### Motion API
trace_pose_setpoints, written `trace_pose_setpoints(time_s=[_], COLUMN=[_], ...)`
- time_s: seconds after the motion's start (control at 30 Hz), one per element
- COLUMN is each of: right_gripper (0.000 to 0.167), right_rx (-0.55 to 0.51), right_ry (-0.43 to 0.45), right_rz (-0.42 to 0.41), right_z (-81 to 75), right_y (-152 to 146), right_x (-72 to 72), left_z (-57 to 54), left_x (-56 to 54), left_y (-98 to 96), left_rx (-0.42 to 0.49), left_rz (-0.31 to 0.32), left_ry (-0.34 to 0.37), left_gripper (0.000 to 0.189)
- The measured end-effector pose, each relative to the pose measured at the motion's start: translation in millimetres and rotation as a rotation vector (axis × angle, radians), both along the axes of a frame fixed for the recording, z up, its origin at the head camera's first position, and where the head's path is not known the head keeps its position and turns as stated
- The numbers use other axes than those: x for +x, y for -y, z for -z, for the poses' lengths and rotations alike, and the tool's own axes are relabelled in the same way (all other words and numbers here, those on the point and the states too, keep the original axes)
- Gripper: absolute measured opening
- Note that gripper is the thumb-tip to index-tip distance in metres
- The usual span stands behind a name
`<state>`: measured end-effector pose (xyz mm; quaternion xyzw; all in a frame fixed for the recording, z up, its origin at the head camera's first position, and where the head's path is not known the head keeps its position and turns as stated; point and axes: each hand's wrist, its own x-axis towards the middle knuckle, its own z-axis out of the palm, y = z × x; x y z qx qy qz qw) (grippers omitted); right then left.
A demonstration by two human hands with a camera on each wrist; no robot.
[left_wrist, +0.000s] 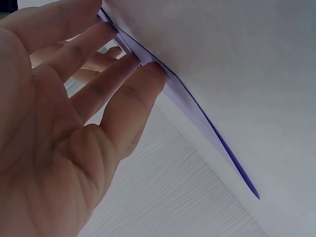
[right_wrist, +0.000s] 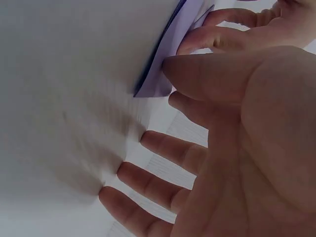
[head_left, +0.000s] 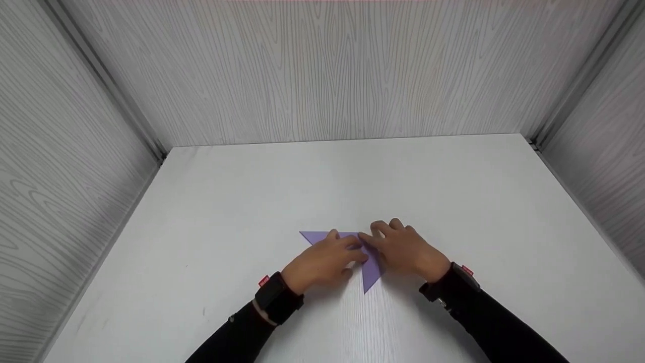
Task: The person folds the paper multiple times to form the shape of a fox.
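A piece of folded purple paper (head_left: 372, 275) lies on the white tabletop, with one pointed corner to the left and another toward the person. My left hand (head_left: 325, 262) rests over its middle, fingertips and thumb touching the sheet. From the other side, my right hand (head_left: 407, 252) reaches in, its index fingertip on the top edge. In the right wrist view the thumb touches the paper (right_wrist: 157, 83), while the other fingertips rest on the table. Seen from the left wrist, the paper (left_wrist: 187, 104) stretches past the thumb as a thin, slightly raised flap. The hands cover part of the sheet.
The white table (head_left: 242, 186) is enclosed by a wood-grain back panel (head_left: 322, 70) and side panels (head_left: 65, 166) at left and right. Both wrists wear black bands (head_left: 279, 297) with small red tags.
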<state>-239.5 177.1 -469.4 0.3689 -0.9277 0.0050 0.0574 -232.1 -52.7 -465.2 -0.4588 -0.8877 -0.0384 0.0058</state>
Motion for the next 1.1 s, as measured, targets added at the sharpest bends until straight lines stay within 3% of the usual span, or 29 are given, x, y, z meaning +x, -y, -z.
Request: trace_pose_setpoints(time_s=[0.2,0.37,0.47,0.57,0.77,0.87,1.0,1.1], right_gripper=[0.053,0.049,0.047,0.047,0.047,0.047,0.047,0.048], right_rx=[0.005,0.01,-0.008,-0.006,0.022,0.003,-0.012,-0.016], right_ry=[0.052,0.061,0.098,0.131,0.09,0.085,0.122,0.129], right_rz=[0.046,0.063,0.076,0.1,0.104,0.097,0.108,0.111], right_z=[3.9,5.7,5.6,4.9,6.0,6.2,5.6,5.6], right_y=[-1,0,1,2,5,6,6,6], right_x=[0.5,4.0,5.7,5.9,4.3,5.0,6.0,6.2], left_z=[-0.8,-2.3,-1.0,0.9,1.4,3.1,4.5,4.4], left_x=[-0.6,-6.0,-13.2,-21.8,-31.2,-33.1,-35.0,-36.5], left_y=[-1.1,5.2,12.8,22.3,41.0,44.8,44.0,43.0], left_rx=[0.0,0.061,0.129,0.187,0.201,0.197,0.208,0.211], left_rz=[-0.008,-0.03,-0.098,-0.206,-0.41,-0.447,-0.447,-0.44], left_ry=[0.035,0.08,0.018,-0.05,-0.03,-0.007,-0.006,-0.06], left_gripper=[0.034,0.032,0.024,0.02,0.021,0.02,0.02,0.02])
